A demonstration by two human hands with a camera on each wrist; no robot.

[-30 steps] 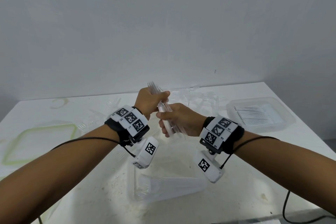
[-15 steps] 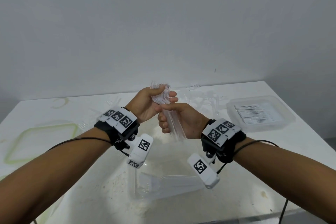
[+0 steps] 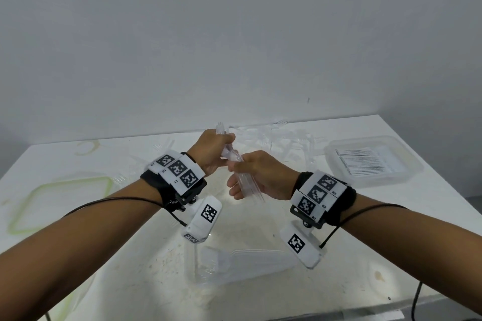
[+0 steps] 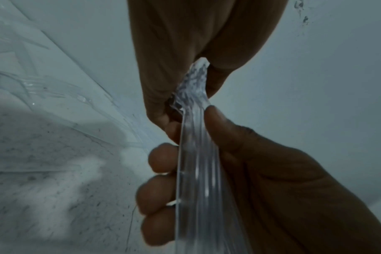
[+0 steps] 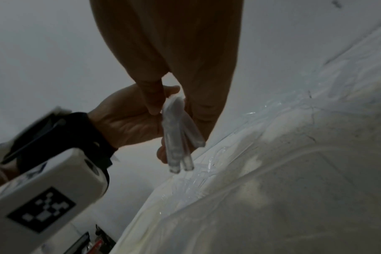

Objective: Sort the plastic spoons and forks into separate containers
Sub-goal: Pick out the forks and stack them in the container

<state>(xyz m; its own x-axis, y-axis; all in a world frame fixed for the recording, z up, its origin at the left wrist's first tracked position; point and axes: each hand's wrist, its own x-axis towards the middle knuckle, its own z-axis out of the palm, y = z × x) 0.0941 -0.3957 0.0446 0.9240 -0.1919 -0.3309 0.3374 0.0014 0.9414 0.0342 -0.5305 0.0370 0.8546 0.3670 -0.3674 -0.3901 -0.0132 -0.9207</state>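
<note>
— What are the hands doing right now?

— The left hand [image 3: 208, 152] is curling round the head end of a bundle of clear forks [image 3: 236, 164], tines poking up past its knuckles. The right hand [image 3: 257, 174] is wrapping its fingers round the handles lower down.

— So both are gripping the same bundle?

— Yes, held above the middle of the table [image 3: 430, 154]. Its long axis is running from the tines, up and away, down toward the person.

— Where would it go?

— I'm guessing the clear tub [image 3: 219, 263] by the near edge, straight below the hands, with cutlery lying lengthwise in it. The right hand is sitting nearer to it. Another tub [image 3: 407, 177] is standing at the right edge, and loose cutlery [image 3: 287, 138] is lying along the far edge.
</note>
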